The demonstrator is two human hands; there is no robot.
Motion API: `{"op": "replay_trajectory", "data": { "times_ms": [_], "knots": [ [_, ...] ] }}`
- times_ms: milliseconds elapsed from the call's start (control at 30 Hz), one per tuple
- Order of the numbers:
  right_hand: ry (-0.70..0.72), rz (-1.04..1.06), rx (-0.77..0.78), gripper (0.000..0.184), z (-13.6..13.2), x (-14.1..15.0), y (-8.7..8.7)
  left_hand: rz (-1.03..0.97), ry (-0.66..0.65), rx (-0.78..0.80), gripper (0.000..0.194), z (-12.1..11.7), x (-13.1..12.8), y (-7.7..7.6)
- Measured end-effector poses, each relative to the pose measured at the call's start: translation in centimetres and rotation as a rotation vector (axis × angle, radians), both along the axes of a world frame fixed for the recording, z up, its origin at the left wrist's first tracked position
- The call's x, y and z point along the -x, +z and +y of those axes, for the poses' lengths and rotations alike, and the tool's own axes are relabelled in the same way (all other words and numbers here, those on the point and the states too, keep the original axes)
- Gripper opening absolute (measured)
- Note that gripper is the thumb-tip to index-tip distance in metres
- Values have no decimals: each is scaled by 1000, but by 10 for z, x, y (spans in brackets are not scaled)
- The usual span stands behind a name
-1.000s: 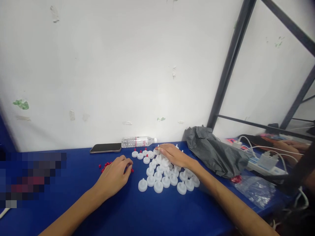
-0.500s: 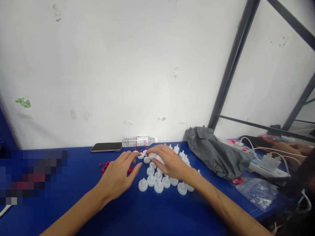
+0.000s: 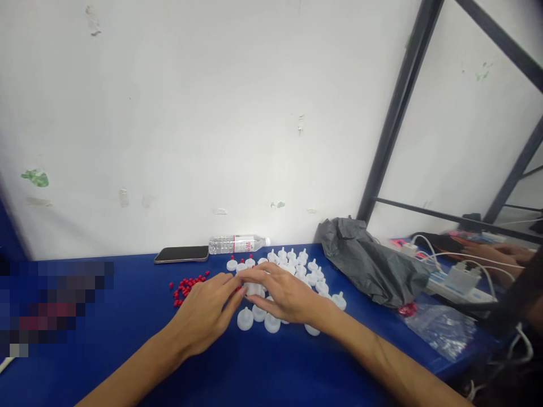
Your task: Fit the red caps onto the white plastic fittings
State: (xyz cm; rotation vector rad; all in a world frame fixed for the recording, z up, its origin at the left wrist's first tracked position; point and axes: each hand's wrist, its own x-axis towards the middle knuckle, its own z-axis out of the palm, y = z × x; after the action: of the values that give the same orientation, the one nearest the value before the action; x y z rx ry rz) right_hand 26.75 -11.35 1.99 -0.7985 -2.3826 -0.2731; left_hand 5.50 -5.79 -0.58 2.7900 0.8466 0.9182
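Note:
My right hand [image 3: 286, 294] is closed around a white nozzle cap [image 3: 253, 289], holding it above the table. Against that cap's left side, the fingertips of my left hand [image 3: 207, 310] pinch a small red tip cap, mostly hidden by the fingers. The two hands meet at the fingertips. Several loose red tip caps [image 3: 186, 288] lie scattered just left of my left hand. Around and behind my right hand stand many white nozzle caps [image 3: 245, 320], their spouts up. Toward the back, several white caps [image 3: 231, 264] carry red tips.
A phone [image 3: 181, 255] and a water bottle [image 3: 237, 244] lie along the wall. To the right are a grey plastic bag [image 3: 373, 265], a clear bag [image 3: 443, 330] and a power strip with cables [image 3: 464, 288]. Another person's hand [image 3: 492, 254] shows at far right, behind a dark metal frame.
My left hand has moved right from the red tip caps to meet my right hand. The right hand has come slightly down and left with a white nozzle cap.

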Motion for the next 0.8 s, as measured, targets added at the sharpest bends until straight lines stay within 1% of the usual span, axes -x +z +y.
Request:
{"op": "replay_trajectory", "data": {
  "times_ms": [100,167,233,267,300,367,433,500,600,700,800],
  "knots": [
    [27,25,24,52,0,2,-1,-77,-57,248,41,-4,-3,2],
    [35,30,-1,53,3,-2,-1,-188,-79,433,48,-7,-4,5],
    [-26,26,-30,47,10,-15,0,-320,-76,572,50,-8,-1,9],
    [-94,32,-36,43,14,-25,2,-380,-61,589,50,-7,2,12],
    [-199,54,-16,40,19,-38,3,-419,-38,552,49,-6,5,14],
    [-423,101,23,34,27,-65,7,-401,16,357,47,0,13,18],
    [-523,125,29,29,33,-89,10,-271,93,146,43,6,18,19],
    [-553,100,58,21,37,-103,11,-116,166,47,35,12,19,16],
    [-530,14,141,16,39,-106,7,46,199,56,25,18,14,7],
    [-511,-55,197,16,39,-100,4,127,190,89,21,20,10,0],
    [-517,-86,212,23,38,-96,5,155,206,78,20,20,9,-2]
  ]
}}
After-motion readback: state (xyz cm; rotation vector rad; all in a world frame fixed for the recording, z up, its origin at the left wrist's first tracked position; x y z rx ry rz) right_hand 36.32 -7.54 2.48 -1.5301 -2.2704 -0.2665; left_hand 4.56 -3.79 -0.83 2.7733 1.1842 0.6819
